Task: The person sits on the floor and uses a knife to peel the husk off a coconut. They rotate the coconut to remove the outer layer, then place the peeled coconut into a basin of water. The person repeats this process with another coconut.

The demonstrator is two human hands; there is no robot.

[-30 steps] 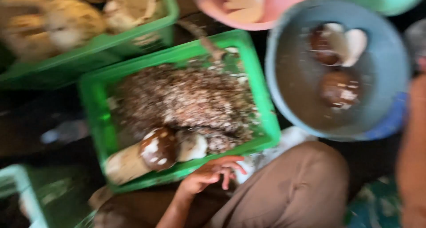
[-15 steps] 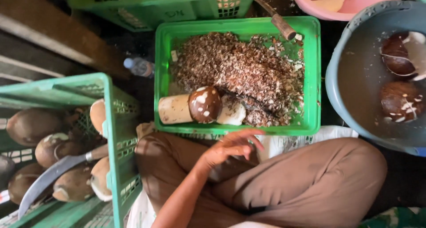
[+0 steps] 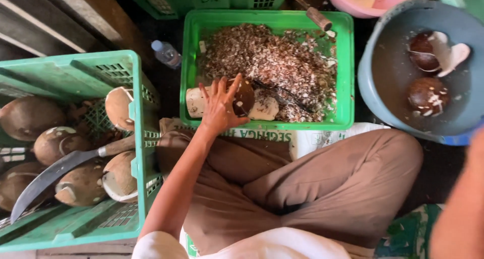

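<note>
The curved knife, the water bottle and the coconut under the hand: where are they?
curved knife (image 3: 48,176), head view, middle of blade.
water bottle (image 3: 166,54), head view, its body.
coconut (image 3: 247,95), head view, brown shell.
</note>
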